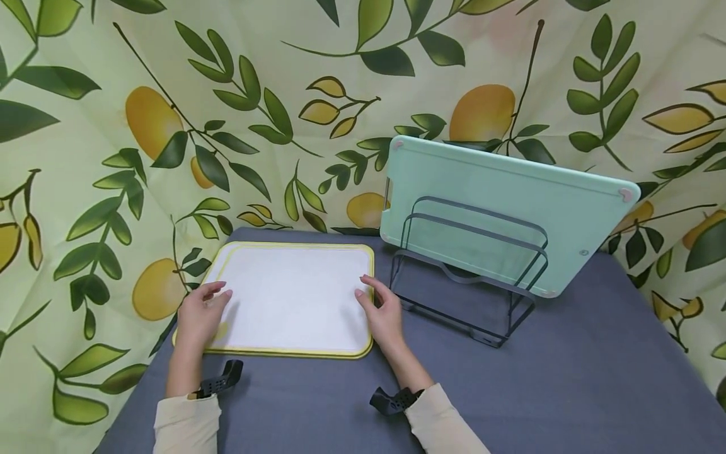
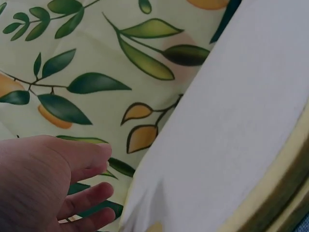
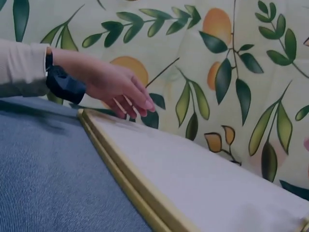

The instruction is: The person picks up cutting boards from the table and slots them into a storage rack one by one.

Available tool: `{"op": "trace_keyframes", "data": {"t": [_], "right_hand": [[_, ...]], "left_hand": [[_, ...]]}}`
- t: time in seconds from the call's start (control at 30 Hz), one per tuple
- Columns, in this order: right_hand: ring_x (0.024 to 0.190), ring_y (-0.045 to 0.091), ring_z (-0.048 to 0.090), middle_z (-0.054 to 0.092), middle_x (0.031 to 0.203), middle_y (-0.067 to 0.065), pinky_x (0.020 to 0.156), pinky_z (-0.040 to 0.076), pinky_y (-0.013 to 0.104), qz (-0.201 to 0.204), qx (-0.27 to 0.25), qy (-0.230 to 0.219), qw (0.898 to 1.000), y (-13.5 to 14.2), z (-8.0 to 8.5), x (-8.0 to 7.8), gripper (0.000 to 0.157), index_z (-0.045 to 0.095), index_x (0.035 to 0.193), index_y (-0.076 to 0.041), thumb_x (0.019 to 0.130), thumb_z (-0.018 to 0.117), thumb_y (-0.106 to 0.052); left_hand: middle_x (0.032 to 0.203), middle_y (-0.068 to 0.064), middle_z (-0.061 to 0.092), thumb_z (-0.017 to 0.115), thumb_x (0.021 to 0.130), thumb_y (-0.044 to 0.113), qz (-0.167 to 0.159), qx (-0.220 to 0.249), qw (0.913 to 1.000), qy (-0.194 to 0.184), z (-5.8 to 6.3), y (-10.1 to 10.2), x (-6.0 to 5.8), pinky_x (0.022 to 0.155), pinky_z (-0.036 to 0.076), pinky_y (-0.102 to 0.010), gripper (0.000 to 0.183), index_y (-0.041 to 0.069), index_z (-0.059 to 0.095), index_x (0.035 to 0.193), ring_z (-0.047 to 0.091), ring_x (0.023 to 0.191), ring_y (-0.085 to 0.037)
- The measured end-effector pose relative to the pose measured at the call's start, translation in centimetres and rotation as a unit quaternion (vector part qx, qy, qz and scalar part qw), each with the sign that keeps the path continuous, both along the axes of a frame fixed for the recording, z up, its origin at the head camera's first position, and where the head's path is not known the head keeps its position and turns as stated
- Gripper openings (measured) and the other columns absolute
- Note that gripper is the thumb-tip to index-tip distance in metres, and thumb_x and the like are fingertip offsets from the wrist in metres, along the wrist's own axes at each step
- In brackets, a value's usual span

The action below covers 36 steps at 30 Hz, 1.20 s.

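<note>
A white cutting board with a yellow rim [image 1: 295,296] lies flat on the table, and a second yellow edge shows right beneath it. My left hand [image 1: 200,315] is over its left side, thumb and fingers apart with nothing between them. In the left wrist view the same hand [image 2: 58,181] has loosely bent fingers beside the white surface. At the board's right edge is my right hand [image 1: 386,315], its thumb and index finger spread by the rim. The right wrist view looks across the board to the left hand [image 3: 116,92], whose fingers point downward near the far edge.
Right of the boards stands a dark wire rack [image 1: 471,271] on the blue-grey tablecloth [image 1: 601,366]. A large mint-green cutting board [image 1: 573,221] leans in it, tilted backward. Behind the table hangs a leaf-and-fruit patterned cloth [image 1: 272,189].
</note>
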State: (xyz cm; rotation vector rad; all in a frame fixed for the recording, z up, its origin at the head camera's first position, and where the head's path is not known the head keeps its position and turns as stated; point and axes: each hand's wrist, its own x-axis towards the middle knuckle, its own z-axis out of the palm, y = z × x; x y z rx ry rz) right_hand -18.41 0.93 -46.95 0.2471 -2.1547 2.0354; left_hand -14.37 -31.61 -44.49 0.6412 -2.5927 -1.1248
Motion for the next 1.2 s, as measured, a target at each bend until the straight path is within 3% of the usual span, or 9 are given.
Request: {"op": "trace_keyframes", "data": {"t": [0.13,0.27,0.63,0.9,1.2], "right_hand": [[0.135,0.028,0.044,0.058,0.134,0.013,0.111,0.036,0.042,-0.031,0.049,0.0,0.998,-0.1,-2.0,-0.4,0.037,0.063,0.123,-0.004,0.089,0.068,-0.018],[0.136,0.027,0.043,0.051,0.141,0.014,0.108,0.039,0.042,-0.044,0.067,-0.015,0.997,-0.2,-2.8,-0.2,0.042,0.059,0.128,-0.006,0.09,0.068,-0.02],[0.129,0.032,0.049,0.046,0.142,0.024,0.102,0.045,0.038,-0.057,0.098,-0.035,0.993,-0.5,-2.9,-0.1,0.045,0.057,0.129,-0.001,0.088,0.067,-0.016],[0.128,0.025,0.052,0.053,0.138,0.016,0.103,0.044,0.034,-0.036,0.111,-0.055,0.992,-0.4,-2.9,-0.1,0.054,0.046,0.14,-0.004,0.091,0.064,-0.02],[0.127,0.022,0.053,0.055,0.136,0.014,0.102,0.045,0.031,-0.045,0.115,-0.056,0.991,-0.2,-3.2,-0.6,0.052,0.048,0.139,-0.005,0.09,0.064,-0.017]], "left_hand": [[0.135,-0.024,0.051,0.055,0.096,0.032,-0.003,-0.026,0.9995,-0.018,-0.4,-0.4,0.1,0.104,0.033,-0.054,0.044,0.004,0.058,0.129,0.043,0.128,-0.04],[0.132,-0.026,0.05,0.053,0.096,0.031,-0.01,-0.053,0.9981,-0.028,-1.0,-1.0,0.4,0.101,0.035,-0.056,0.043,0.003,0.058,0.129,0.044,0.125,-0.042],[0.139,-0.027,0.047,0.054,0.095,0.034,0.022,-0.044,0.9972,-0.056,-2.2,-1.5,0.3,0.103,0.034,-0.056,0.044,0.005,0.058,0.128,0.04,0.131,-0.043],[0.141,-0.027,0.045,0.05,0.098,0.031,0.012,-0.06,0.9965,-0.057,-2.2,-1.6,0.2,0.105,0.028,-0.059,0.041,0.005,0.058,0.128,0.032,0.131,-0.049],[0.138,-0.021,0.051,0.046,0.099,0.033,0.032,-0.045,0.9975,-0.045,-2.3,-1.3,-0.4,0.103,0.031,-0.054,0.038,0.009,0.064,0.122,0.039,0.13,-0.045]]}}
